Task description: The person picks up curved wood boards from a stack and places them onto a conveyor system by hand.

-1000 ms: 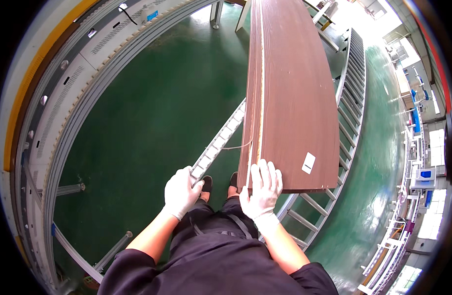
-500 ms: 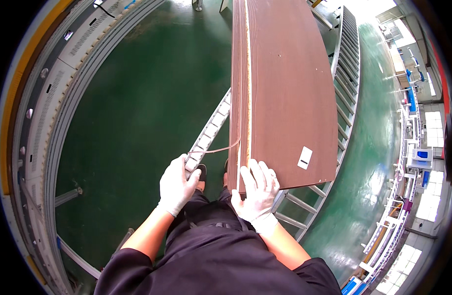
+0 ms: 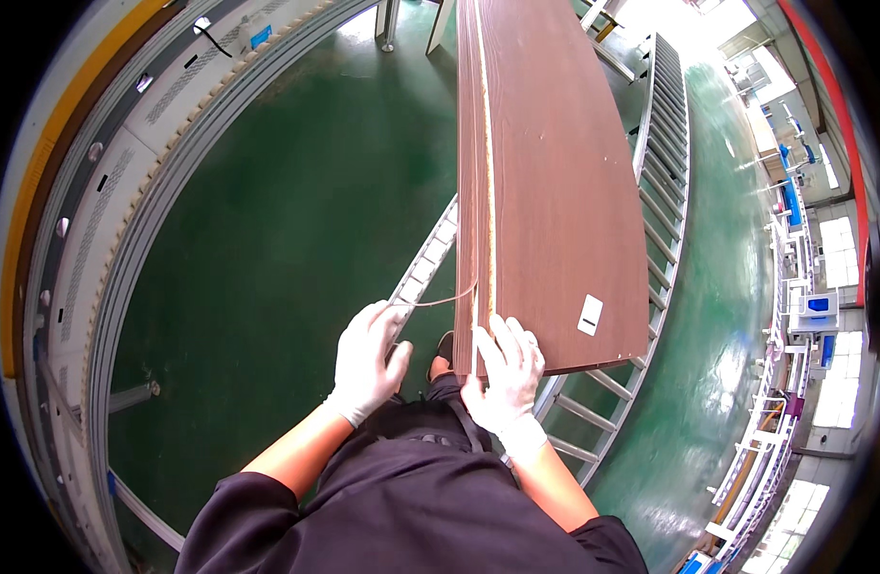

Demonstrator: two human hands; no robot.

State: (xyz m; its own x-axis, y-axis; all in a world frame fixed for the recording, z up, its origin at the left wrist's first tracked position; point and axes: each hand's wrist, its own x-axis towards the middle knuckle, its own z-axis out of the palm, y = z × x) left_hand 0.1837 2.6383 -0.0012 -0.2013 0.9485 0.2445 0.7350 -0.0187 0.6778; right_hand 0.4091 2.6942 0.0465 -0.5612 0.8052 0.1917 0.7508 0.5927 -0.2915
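At the near edge of the brown panel [image 3: 566, 191], the right hand [image 3: 506, 378] rests loosely open; the left hand [image 3: 370, 356] meets a thin strip [image 3: 447, 299] curving from the panel's left side (whether pinched, I cannot tell).

Left hand [image 3: 365, 359] and right hand [image 3: 505, 378] in fitted white gloves [image 3: 523, 435], black top [image 3: 411, 517], loose short sleeves [image 3: 244, 507]; dark shoe [image 3: 445, 344]
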